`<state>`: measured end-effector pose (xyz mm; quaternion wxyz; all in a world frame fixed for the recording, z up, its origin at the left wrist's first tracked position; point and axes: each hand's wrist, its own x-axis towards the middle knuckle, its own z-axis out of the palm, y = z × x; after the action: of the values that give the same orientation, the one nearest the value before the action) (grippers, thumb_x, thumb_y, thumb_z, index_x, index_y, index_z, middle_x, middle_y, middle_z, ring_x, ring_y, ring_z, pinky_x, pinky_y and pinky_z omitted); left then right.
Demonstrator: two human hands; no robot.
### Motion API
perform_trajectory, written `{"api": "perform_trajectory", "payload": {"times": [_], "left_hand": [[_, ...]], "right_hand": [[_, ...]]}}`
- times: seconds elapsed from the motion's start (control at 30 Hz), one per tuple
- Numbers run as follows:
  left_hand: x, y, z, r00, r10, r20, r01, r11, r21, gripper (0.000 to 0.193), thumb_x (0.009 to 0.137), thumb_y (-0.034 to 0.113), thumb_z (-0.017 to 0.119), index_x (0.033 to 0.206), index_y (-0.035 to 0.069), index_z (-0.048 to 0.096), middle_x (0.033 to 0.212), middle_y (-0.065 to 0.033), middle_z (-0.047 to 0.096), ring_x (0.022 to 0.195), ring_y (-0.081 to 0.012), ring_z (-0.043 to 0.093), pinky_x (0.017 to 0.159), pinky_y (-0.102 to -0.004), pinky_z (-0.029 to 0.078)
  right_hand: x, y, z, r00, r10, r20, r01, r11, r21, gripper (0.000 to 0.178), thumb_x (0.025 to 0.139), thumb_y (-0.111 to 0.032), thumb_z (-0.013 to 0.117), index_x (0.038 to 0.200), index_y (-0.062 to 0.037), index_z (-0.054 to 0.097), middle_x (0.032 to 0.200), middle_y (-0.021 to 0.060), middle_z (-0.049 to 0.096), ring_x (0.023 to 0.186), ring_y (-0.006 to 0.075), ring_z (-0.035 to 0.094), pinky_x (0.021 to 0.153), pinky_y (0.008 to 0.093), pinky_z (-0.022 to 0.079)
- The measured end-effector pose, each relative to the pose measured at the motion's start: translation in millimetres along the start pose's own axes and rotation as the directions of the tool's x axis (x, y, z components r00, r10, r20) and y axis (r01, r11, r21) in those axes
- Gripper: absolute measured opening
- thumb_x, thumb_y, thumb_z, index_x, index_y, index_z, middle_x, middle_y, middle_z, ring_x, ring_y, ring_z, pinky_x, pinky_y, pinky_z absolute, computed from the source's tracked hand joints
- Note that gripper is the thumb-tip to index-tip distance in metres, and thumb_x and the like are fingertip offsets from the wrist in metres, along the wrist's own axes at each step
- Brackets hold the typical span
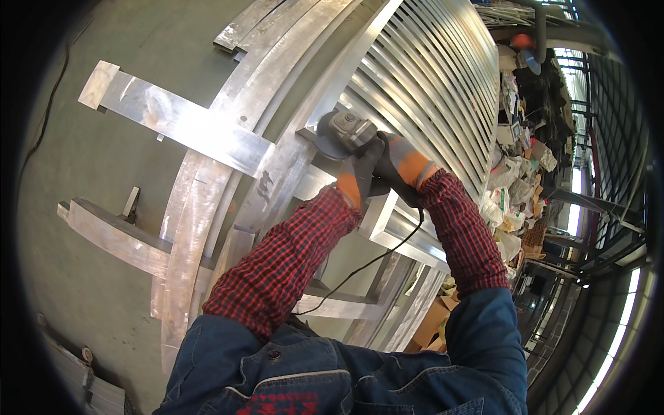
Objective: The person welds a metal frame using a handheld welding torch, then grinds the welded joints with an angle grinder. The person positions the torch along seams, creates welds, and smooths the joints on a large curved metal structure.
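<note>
Both of my hands wear dark gloves with orange parts and are closed round an angle grinder (355, 128). My left hand (356, 173) grips it close behind the grinder's head. My right hand (402, 160) wraps its body just to the right; the fingers of both partly hide it. The round disc (328, 140) is at the corner of a shiny metal frame (344, 66) filled with parallel slats (422, 76). Whether the disc touches the metal I cannot tell. A black cord (366, 265) hangs from below my right hand and loops back towards my body.
Long curved metal beams (196, 190) run along the left, crossed by a flat bright bar (166, 111). A shorter curved bar (117, 232) juts out over the green floor (62, 263). Bags and scrap (512, 187) are heaped at the right, with a cardboard box (430, 323) nearer me.
</note>
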<state>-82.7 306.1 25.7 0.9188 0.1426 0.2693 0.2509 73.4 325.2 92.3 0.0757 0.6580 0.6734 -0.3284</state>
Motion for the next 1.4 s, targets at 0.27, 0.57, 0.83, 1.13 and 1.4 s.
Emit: {"api": "perform_trajectory", "payload": {"times": [0.27, 0.57, 0.83, 1.13, 1.4], "left_hand": [[1.3, -2.0, 1.7, 0.999, -0.018, 0.033, 0.018, 1.0, 0.001, 0.071, 0.105, 0.068, 0.059, 0.149, 0.013, 0.058, 0.128, -0.0133, 0.072, 0.102, -0.0293, 0.077, 0.086, -0.0429, 0.067], [-3.6, 0.1, -3.9, 1.0, -0.006, 0.008, 0.006, 1.0, 0.008, 0.071, 0.107, 0.067, 0.057, 0.15, 0.011, 0.058, 0.13, -0.0141, 0.072, 0.104, -0.0311, 0.079, 0.084, -0.041, 0.068], [-9.8, 2.6, -11.7, 1.0, 0.004, -0.01, -0.004, 1.0, 0.022, 0.069, 0.109, 0.063, 0.056, 0.151, 0.009, 0.056, 0.129, -0.014, 0.073, 0.106, -0.0319, 0.078, 0.085, -0.043, 0.068], [-12.0, 7.2, -9.0, 0.998, -0.02, -0.066, 0.02, 1.0, -0.001, 0.069, 0.106, 0.064, 0.059, 0.148, 0.009, 0.059, 0.127, -0.015, 0.073, 0.102, -0.0314, 0.078, 0.084, -0.0445, 0.068], [-14.5, 8.6, -11.2, 0.999, -0.004, -0.04, 0.004, 1.0, 0.008, 0.068, 0.107, 0.062, 0.06, 0.148, 0.008, 0.059, 0.129, -0.0166, 0.072, 0.105, -0.0334, 0.078, 0.084, -0.0441, 0.069]], "right_hand": [[-3.8, -4.8, -6.5, 0.999, -0.029, 0.044, 0.033, 0.996, -0.079, 0.055, 0.093, -0.042, 0.078, 0.127, 0.0008, 0.071, 0.118, 0.0265, 0.077, 0.112, 0.0432, 0.075, 0.096, 0.0443, 0.059], [-1.8, -6.0, 2.3, 0.999, 0.034, 0.009, -0.035, 0.981, 0.191, 0.058, 0.091, -0.042, 0.08, 0.128, 0.0017, 0.07, 0.116, 0.0268, 0.078, 0.111, 0.0429, 0.075, 0.095, 0.0444, 0.059], [1.8, -20.8, 3.2, 0.996, 0.083, 0.01, -0.083, 0.962, 0.261, 0.057, 0.091, -0.04, 0.081, 0.127, 0.0029, 0.07, 0.111, 0.0259, 0.078, 0.106, 0.0398, 0.077, 0.093, 0.0429, 0.059], [4.1, -25.3, 0.4, 1.0, 0.024, -0.011, -0.022, 0.995, 0.097, 0.062, 0.091, -0.048, 0.078, 0.13, -0.0014, 0.07, 0.117, 0.0251, 0.078, 0.107, 0.0403, 0.076, 0.094, 0.0436, 0.059], [9.7, -15.8, 7.4, 1.0, -0.001, 0.005, 0.0, 0.978, 0.209, 0.062, 0.091, -0.048, 0.078, 0.13, -0.0004, 0.071, 0.118, 0.0259, 0.078, 0.108, 0.042, 0.076, 0.093, 0.0447, 0.058]]}}
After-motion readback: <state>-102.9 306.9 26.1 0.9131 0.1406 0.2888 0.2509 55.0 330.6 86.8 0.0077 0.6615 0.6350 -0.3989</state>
